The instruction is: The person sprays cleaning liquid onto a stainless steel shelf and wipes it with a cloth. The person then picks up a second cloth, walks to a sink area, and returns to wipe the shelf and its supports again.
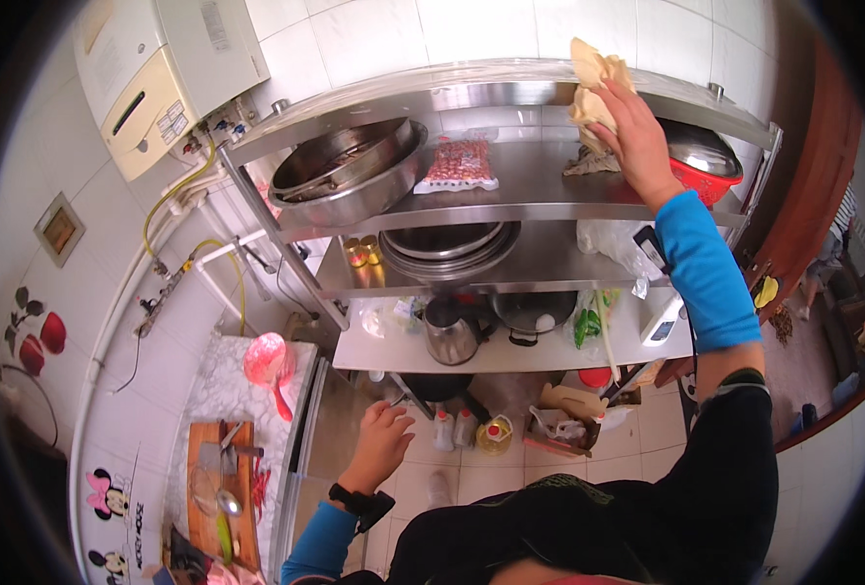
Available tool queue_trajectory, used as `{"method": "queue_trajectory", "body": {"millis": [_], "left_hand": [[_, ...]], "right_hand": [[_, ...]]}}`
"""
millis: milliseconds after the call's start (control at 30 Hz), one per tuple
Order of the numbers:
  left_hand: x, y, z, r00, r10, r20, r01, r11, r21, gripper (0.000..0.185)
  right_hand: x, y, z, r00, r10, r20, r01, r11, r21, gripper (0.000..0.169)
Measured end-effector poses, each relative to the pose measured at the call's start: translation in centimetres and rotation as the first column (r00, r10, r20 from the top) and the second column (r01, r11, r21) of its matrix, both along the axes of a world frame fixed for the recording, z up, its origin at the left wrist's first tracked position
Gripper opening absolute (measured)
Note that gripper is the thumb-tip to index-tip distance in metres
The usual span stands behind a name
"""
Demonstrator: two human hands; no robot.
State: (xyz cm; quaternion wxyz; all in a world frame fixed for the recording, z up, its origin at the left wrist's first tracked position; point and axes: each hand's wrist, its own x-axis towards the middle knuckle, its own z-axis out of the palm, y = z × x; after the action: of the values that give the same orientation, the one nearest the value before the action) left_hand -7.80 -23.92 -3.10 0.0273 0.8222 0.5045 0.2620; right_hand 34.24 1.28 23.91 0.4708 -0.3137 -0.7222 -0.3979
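My right hand [637, 135] is raised to the top right of the steel shelf rack, gripping a crumpled pale-yellow cloth [595, 95] against the edge of the top shelf [476, 96]. Behind that wrist, on the shelf below, are a grey rag [592, 161] and a red basket [703, 183] with a metal lid over it. My left hand [381, 446] hangs low in front of the rack, fingers loosely bent and apart, with nothing seen in it. Nested metal basins [352, 168] and a bag of red peanuts [462, 162] share the shelf under the top one.
Stacked pans [447, 256] fill the lower shelf. A steel kettle [451, 333] and a black wok [535, 311] stand on the white tabletop [388, 357]. Bottles [443, 431] and a cardboard box [568, 420] sit on the floor. Left, a cutting board [202, 439] carries a cleaver [220, 459].
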Motion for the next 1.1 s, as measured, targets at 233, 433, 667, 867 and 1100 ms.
{"method": "queue_trajectory", "body": {"millis": [233, 433, 667, 867, 1100], "left_hand": [[-11.1, 6.2, -2.3, 0.999, 0.002, 0.042, -0.003, 1.000, 0.026, 0.025], [-18.8, 9.8, -3.9, 0.992, -0.005, 0.127, 0.004, 1.000, 0.007, 0.024], [-20.0, 14.5, -2.6, 0.970, -0.137, 0.201, 0.127, 0.990, 0.065, 0.023], [-19.5, 15.3, -2.9, 0.961, -0.127, 0.247, 0.115, 0.992, 0.059, 0.022], [-20.2, 16.0, -0.4, 0.956, -0.165, 0.244, 0.159, 0.986, 0.042, 0.023]], "right_hand": [[-10.0, 7.8, 0.3, 0.982, -0.132, 0.134, 0.129, 0.991, 0.030, 0.057], [-25.1, 10.1, 2.3, 0.949, -0.098, 0.301, 0.101, 0.995, 0.005, 0.048], [-37.9, 10.7, 4.3, 0.924, -0.027, 0.380, 0.038, 0.999, -0.021, 0.038], [-30.8, 9.7, 4.1, 0.947, 0.030, 0.319, 0.051, 0.968, -0.245, 0.052], [-27.7, 9.5, 3.4, 0.960, -0.106, 0.261, 0.136, 0.986, -0.100, 0.045]]}}
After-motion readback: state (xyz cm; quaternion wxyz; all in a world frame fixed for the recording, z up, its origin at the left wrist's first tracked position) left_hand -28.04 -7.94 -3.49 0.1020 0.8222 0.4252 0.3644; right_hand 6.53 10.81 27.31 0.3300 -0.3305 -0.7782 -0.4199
